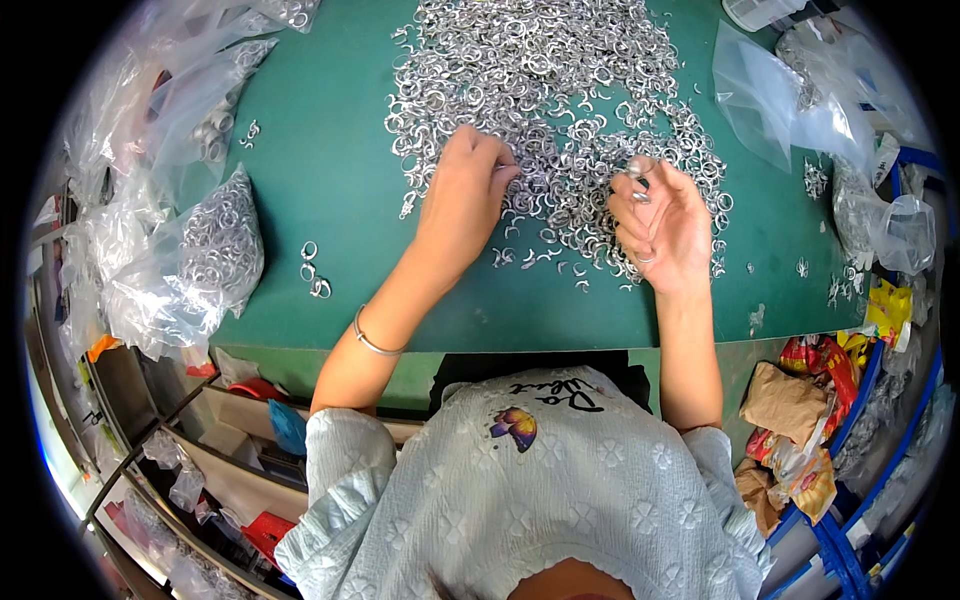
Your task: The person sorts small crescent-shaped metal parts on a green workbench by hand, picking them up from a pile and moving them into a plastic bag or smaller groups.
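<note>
Heap of metal rings point(540, 62): spreads thickly across the green table point(330, 130).
Left hand point(460, 195): fingertips drawn together over the heap's near side; cannot tell whether they grip a piece.
Right hand point(675, 235): palm turned up, fingers curled, holding silver pieces point(641, 197) at the fingertips.
Loose rings point(308, 271): lie between the left hand and a clear bag point(222, 240) of rings.

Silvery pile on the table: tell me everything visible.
The pile is many small, shiny, metal-looking rings and curved pieces, loose on the green tabletop. Dense where the picture's top cuts it off, it thins toward its near side. The left hand and right hand are over its nearer part; contact is unclear.
</note>
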Demonstrator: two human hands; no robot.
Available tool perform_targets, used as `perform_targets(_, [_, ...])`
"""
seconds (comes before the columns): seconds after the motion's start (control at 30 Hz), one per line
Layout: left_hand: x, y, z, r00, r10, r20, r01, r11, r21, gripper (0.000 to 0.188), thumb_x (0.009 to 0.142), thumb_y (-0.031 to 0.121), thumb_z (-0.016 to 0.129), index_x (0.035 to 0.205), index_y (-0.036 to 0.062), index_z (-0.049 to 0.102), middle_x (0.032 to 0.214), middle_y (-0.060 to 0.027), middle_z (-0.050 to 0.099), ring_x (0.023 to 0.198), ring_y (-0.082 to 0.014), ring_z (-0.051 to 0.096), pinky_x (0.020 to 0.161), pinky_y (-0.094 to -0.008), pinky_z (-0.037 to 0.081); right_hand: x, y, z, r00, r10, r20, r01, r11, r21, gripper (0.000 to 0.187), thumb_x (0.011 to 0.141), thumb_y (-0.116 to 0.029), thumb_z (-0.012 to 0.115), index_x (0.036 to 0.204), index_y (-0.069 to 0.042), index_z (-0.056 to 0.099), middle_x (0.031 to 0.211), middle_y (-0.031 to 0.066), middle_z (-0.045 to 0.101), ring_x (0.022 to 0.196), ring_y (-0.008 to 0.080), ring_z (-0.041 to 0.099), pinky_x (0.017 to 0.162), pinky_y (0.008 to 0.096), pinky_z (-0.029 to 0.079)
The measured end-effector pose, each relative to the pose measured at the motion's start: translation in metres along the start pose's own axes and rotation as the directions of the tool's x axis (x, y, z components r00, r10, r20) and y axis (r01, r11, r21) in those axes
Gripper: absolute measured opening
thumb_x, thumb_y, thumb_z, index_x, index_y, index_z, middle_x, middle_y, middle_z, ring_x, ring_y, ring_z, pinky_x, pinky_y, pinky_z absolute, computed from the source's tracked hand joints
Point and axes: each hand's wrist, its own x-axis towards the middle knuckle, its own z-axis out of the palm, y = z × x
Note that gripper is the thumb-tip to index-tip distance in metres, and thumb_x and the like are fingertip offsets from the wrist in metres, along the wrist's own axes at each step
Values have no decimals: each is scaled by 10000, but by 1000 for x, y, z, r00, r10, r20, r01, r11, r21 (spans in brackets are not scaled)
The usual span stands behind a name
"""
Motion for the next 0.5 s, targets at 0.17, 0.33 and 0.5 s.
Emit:
perform_targets(0.17, [-5, 3, -17, 861, -436, 263, 463, 456, -760, 67, 915, 89, 581, 903, 29, 554, 873, -90, 606, 733, -161, 553, 663, -263, 456, 0, 31, 2, 895, -414, 166, 180, -6, -984, 61, 844, -110, 654, 871, -61, 676, 640, 10, 540, 521, 161, 518, 451, 303, 394])
perform_targets(0.33, [-31, 3, -19, 840, -175, 514, 479, -207, -853, 144, 944, 80, 526, 1072, 14, 531, 974, -115, 588, 815, -147, 552, 671, -230, 457, 3, 41, -1, 864, -329, 381, 212, -448, -868, 129, 762, -161, 713, 870, -98, 680, 716, 58, 591, 598, 273, 599, 528, 377, 457])
perform_targets(0.5, [-42, 29, -18, 772, -393, 500, 508, -92, -857, 276, 908, -1, 505, 1183, -30, 514, 926, -71, 549, 820, -147, 545, 697, -227, 453, -2, 31, 7, 870, -345, 351, 205, -395, -895, 128, 760, -132, 715, 870, -84, 671, 711, 64, 578, 564, 251, 565, 508, 359, 437])
